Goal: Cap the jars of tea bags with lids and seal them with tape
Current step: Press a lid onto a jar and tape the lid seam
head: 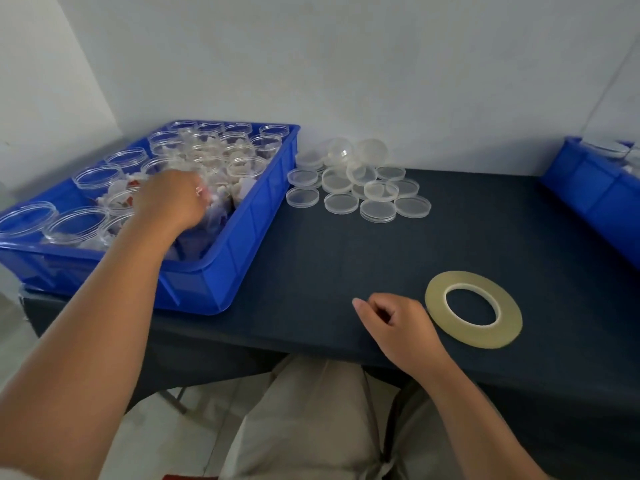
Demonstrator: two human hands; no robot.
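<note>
A blue crate [242, 233] on the left holds several clear open jars [97, 178] with tea bags inside. My left hand [171, 199] reaches down into the crate among the jars, its fingers curled around one jar that it mostly hides. A pile of clear round lids [360, 188] lies on the dark tablecloth right of the crate. A flat roll of yellowish tape [473, 309] lies near the front edge. My right hand [394, 317] rests on the cloth just left of the tape, fingers loosely curled and holding nothing.
A second blue crate [595, 188] stands at the right edge of the table with something clear in it. The dark table [346, 258] meets a white wall behind. My lap in light trousers [311, 420] is below the front edge.
</note>
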